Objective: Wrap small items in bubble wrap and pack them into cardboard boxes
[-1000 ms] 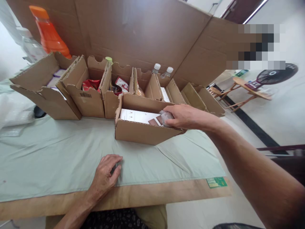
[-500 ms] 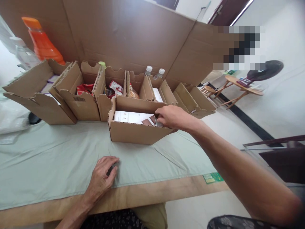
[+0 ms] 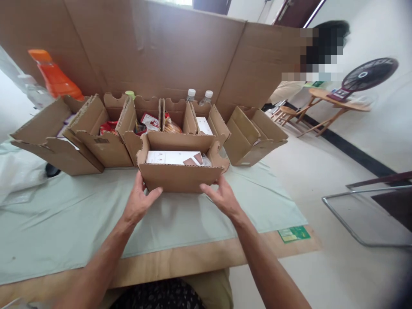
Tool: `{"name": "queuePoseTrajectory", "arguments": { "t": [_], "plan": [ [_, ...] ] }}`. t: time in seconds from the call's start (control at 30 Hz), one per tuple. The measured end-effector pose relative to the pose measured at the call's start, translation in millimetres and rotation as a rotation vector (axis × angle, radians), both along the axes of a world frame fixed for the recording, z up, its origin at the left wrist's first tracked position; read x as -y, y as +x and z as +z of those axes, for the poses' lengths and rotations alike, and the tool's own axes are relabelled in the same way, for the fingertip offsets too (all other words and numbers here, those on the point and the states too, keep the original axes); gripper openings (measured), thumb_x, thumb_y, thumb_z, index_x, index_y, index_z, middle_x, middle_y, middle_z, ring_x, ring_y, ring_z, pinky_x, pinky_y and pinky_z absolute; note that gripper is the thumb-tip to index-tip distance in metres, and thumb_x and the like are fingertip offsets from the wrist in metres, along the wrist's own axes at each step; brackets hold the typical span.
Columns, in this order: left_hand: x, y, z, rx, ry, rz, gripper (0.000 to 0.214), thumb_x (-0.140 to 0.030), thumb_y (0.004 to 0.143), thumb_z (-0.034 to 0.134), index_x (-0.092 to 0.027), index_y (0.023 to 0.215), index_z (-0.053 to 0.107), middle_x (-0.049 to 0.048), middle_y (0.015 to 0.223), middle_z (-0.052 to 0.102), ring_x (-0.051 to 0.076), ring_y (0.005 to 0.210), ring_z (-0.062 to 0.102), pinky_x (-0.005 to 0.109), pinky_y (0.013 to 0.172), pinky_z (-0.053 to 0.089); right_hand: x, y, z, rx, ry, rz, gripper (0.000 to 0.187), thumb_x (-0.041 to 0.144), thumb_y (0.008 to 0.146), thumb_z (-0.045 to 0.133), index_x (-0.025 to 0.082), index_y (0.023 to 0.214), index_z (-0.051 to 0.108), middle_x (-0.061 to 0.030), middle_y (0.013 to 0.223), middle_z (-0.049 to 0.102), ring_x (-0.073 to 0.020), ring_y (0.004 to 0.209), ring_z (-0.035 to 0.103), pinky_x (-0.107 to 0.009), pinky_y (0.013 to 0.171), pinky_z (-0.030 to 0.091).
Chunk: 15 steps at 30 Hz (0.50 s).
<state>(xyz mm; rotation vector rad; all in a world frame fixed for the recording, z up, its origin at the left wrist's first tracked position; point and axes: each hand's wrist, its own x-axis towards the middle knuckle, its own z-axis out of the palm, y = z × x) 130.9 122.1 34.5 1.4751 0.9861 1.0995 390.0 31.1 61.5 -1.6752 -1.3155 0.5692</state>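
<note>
An open-topped cardboard box (image 3: pixel 182 178) is on the green cloth in front of me, its long side towards me. Inside lies a white carton (image 3: pixel 169 157) with brown shapes printed at its right end, beside something clear that I cannot make out. My left hand (image 3: pixel 141 199) grips the box's lower left end, thumb on the front and fingers round the side. At the opposite end my right hand (image 3: pixel 222 198) holds the box the same way, its thumb near the bottom edge.
Behind stands a row of cardboard boxes (image 3: pixel 114 150), several holding packets or cartons. An orange bottle (image 3: pixel 58 77) and clear bottles rise behind them, before a tall cardboard panel (image 3: pixel 154 56). A green card (image 3: pixel 294 234) lies at the table's front right edge. A fan (image 3: pixel 370 75) stands beyond.
My right hand has come out of the box to its outer right end. My left hand has moved up from the cloth to the left end. The box now sits squarer to me.
</note>
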Motion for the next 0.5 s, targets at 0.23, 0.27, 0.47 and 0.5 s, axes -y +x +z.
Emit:
{"name": "queuePoseTrajectory", "arguments": {
  "t": [0.23, 0.27, 0.47, 0.5],
  "plan": [
    [94, -6, -9.6, 0.077, -0.029, 0.071, 0.074, -0.034, 0.086, 0.074, -0.027, 0.154, 0.043, 0.0119, 0.156, 0.052, 0.032, 0.149, 0.044, 0.051, 0.128, 0.03, 84, -42, -2.4, -0.028, 0.012, -0.148, 0.064, 0.052, 0.083, 0.076, 0.021, 0.138, 0.061, -0.0146, 0.127, 0.072, -0.0368, 0.124, 0.065, -0.055, 0.11, 0.049],
    [103, -19, -10.1, 0.084, -0.055, 0.086, 0.072, -0.033, 0.086, 0.074, -0.028, 0.151, 0.046, 0.0111, 0.155, 0.053, 0.032, 0.148, 0.047, 0.05, 0.127, 0.032, 92, -54, -0.9, -0.037, 0.003, -0.136, 0.064, 0.048, 0.085, 0.075, 0.021, 0.141, 0.059, -0.014, 0.129, 0.072, -0.0359, 0.124, 0.065, -0.054, 0.11, 0.049],
    [71, -54, 19.0, 0.216, 0.087, 0.32, 0.064, -0.036, 0.082, 0.079, -0.027, 0.141, 0.058, 0.007, 0.144, 0.063, 0.03, 0.141, 0.053, 0.045, 0.125, 0.036, 53, -95, 18.9, -0.1, 0.126, 0.077, 0.079, 0.035, 0.085, 0.076, 0.024, 0.156, 0.043, -0.0123, 0.15, 0.059, -0.0311, 0.134, 0.058, -0.052, 0.117, 0.045],
    [66, -47, 24.6, 0.225, 0.127, 0.3, 0.065, -0.038, 0.082, 0.08, -0.027, 0.142, 0.057, 0.0074, 0.143, 0.063, 0.03, 0.14, 0.054, 0.045, 0.123, 0.039, 48, -90, 21.7, -0.106, 0.167, 0.063, 0.073, 0.036, 0.086, 0.075, 0.023, 0.152, 0.047, -0.0119, 0.147, 0.061, -0.0305, 0.133, 0.059, -0.051, 0.117, 0.046]
  ]
}}
